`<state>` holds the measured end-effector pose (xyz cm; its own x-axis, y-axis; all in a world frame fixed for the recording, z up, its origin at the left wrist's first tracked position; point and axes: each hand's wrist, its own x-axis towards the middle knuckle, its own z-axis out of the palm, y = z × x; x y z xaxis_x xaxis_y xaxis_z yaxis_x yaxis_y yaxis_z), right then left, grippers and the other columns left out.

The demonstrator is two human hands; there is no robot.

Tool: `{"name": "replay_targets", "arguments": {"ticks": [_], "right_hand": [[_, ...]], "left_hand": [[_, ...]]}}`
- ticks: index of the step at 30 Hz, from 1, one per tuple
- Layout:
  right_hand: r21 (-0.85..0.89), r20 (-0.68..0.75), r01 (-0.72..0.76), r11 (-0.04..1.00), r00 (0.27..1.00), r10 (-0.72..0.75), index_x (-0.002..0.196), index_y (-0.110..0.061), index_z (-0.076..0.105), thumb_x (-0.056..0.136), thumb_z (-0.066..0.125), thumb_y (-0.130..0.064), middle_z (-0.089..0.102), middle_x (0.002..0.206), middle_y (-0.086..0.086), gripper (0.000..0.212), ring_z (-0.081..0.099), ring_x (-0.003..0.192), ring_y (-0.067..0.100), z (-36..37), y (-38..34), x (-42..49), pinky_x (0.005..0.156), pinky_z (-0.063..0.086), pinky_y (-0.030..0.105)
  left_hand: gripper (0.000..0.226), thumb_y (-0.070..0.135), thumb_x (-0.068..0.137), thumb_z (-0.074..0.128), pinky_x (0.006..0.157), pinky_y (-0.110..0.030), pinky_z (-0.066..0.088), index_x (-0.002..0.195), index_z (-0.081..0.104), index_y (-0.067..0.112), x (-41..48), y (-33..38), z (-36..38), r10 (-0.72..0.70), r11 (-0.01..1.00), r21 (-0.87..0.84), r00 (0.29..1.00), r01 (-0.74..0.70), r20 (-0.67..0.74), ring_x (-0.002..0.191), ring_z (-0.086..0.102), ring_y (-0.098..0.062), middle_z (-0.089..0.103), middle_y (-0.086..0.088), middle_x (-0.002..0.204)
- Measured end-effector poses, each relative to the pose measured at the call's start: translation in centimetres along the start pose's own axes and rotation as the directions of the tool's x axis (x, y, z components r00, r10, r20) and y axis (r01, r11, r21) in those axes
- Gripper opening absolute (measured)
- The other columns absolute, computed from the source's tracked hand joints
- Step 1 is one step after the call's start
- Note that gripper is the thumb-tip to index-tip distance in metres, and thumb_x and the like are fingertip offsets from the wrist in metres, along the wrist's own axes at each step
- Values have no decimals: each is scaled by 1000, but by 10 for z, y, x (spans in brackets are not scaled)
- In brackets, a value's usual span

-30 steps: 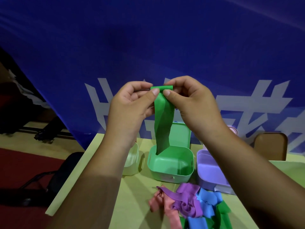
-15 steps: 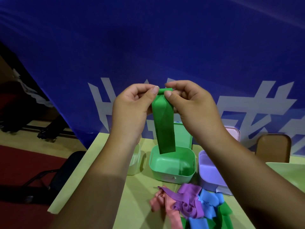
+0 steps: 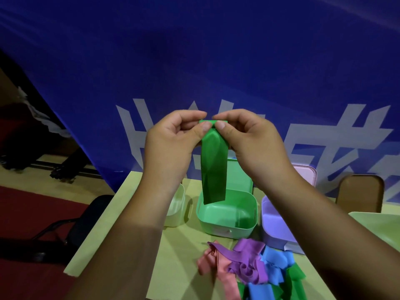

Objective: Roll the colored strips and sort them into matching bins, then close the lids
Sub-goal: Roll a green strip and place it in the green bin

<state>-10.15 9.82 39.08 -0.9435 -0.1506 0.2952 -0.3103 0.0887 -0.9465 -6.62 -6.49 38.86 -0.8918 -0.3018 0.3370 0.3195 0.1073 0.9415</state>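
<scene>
Table point(image 3: 179, 247), yellow-green, stands before a blue banner point(image 3: 194, 61) beside red carpet point(image 3: 23, 213). Left hand point(image 3: 171, 144) and right hand point(image 3: 249, 141) pinch the top of the green strip point(image 3: 214, 169), hanging over the open green bin point(image 3: 227, 229).

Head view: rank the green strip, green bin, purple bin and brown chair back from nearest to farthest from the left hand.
1. Green strip, pinched at its top by the left hand.
2. Green bin, on the table below the strip's hanging end.
3. Purple bin, right of the green bin.
4. Brown chair back, far right, past the purple bin.
</scene>
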Motion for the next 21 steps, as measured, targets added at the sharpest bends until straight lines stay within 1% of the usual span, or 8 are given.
{"name": "replay_targets", "arguments": {"ticks": [3, 5, 7, 9, 11, 15, 21], "right_hand": [[-67, -7, 29, 997, 1000, -30, 112, -25, 76, 103, 71, -22, 79, 98, -5, 11, 75, 92, 11, 1, -2, 1, 86, 62, 39], [-109, -13, 53, 993, 998, -55, 110, -28, 75, 103, 71, -23, 78, 96, -4, 11, 74, 92, 14, 2, -3, 1, 87, 61, 45], [-126, -17, 70, 990, 997, -72, 109, -29, 75, 102, 71, -22, 77, 95, -2, 11, 73, 93, 17, 2, -3, 1, 86, 60, 48], [-145, -6, 82, 986, 996, -84, 109, -30, 75, 102, 72, -22, 76, 93, -3, 11, 72, 92, 17, 2, -4, 1, 85, 59, 48], [-159, 5, 89, 983, 996, -89, 109, -30, 75, 101, 72, -22, 75, 91, -4, 11, 71, 90, 16, 2, -3, 2, 85, 60, 48], [-163, 19, 100, 982, 995, -98, 109, -30, 74, 101, 72, -19, 74, 90, -12, 13, 70, 89, 8, 3, -1, 3, 87, 60, 47], [-187, 37, 121, 975, 993, -116, 111, -29, 71, 104, 69, -20, 74, 95, -12, 12, 71, 92, 7, 6, 2, 0, 85, 61, 44]], "left_hand": [[29, 14, 98, 78, 87, -40, 66, 126, 74, 16, 0, 1, -3, -69, 997, -40, 997, 71, 33, 99, 81, -21, 82, -3, 106], [30, 13, 98, 78, 89, -43, 66, 128, 72, 15, 1, 0, -4, -99, 994, -48, 993, 102, 63, 101, 81, -22, 82, -3, 109], [29, 10, 97, 78, 90, -46, 65, 125, 73, 13, 3, -2, -6, -113, 992, -42, 990, 117, 87, 101, 81, -24, 83, -5, 108], [25, 8, 97, 78, 85, -44, 64, 121, 75, 12, 5, -5, -8, -129, 990, -38, 986, 134, 102, 99, 81, -25, 83, -7, 106], [22, 7, 97, 77, 78, -39, 60, 118, 76, 12, 7, -5, -11, -144, 987, -48, 983, 150, 115, 95, 81, -25, 83, -8, 104], [21, 5, 96, 77, 81, -37, 60, 116, 77, 13, 8, -4, -16, -149, 984, -74, 979, 160, 137, 96, 81, -27, 82, -10, 102], [24, 4, 95, 78, 80, -32, 63, 118, 77, 11, 7, -1, -19, -133, 987, -70, 983, 143, 129, 94, 81, -24, 82, -10, 100]]}}
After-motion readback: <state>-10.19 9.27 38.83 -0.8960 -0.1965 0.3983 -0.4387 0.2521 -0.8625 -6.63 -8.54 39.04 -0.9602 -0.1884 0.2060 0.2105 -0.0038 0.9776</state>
